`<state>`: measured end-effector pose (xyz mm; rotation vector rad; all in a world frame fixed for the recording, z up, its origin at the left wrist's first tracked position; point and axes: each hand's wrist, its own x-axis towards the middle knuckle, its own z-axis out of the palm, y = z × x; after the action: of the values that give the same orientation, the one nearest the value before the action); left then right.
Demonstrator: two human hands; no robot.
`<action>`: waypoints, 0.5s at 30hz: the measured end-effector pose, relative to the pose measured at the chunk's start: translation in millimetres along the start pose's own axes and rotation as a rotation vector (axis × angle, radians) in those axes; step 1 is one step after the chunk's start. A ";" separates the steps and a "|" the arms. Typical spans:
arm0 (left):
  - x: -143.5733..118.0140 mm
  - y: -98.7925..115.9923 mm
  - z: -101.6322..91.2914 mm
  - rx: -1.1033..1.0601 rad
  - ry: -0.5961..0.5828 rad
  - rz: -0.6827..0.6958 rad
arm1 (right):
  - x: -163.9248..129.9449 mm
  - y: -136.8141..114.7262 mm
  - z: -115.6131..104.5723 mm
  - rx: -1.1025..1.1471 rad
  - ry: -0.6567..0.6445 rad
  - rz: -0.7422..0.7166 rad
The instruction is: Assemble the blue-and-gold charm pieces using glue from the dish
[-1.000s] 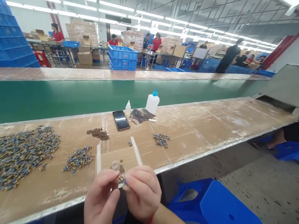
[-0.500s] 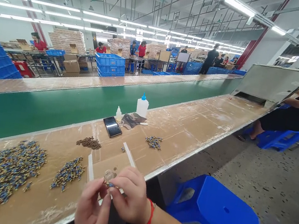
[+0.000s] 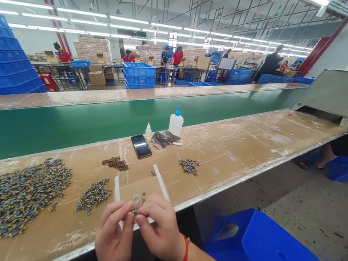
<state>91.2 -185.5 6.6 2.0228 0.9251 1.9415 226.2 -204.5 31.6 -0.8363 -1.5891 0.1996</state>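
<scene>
A small blue-and-yellow piece [image 3: 136, 213] is pinched between the fingertips of my left hand [image 3: 116, 234] and my right hand [image 3: 160, 230]. Both hands are closed over the table's near edge, and the fingers partly cover the piece. Just beyond them sits a small round clear dish [image 3: 137, 201]. Two white strips, a left strip [image 3: 117, 188] and a right strip [image 3: 161, 182], lie on the tabletop around this spot. To the left is a small pile of similar pieces [image 3: 93, 195], with a far larger pile [image 3: 11, 201] past it. Small brown bits [image 3: 115, 163] form another heap.
A phone [image 3: 141, 146], a small dropper bottle [image 3: 149, 131], a blue-capped white bottle [image 3: 176, 123] and a camouflage cloth [image 3: 164, 138] lie near the green conveyor belt [image 3: 102, 118]. Another small pile [image 3: 188, 166] is to the right. A blue stool [image 3: 285, 260] stands at lower right.
The view has turned left, so the table and piles appear farther right and the person at right is mostly out of frame. Both hands still pinch the small piece, its angle slightly changed.
</scene>
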 end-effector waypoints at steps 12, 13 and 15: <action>1.9 1.1 -2.1 0.054 0.026 0.115 | -7.5 -5.3 3.6 0.191 -0.049 0.216; 1.3 1.0 -2.2 0.060 0.028 0.113 | -7.6 -5.8 3.9 0.194 -0.047 0.224; 0.3 1.3 -2.2 0.074 0.031 0.101 | -7.3 -6.9 4.1 0.195 -0.044 0.232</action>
<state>89.5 -187.0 7.8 2.1242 0.9319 2.0248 219.5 -212.6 28.8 -0.8666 -1.4839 0.5333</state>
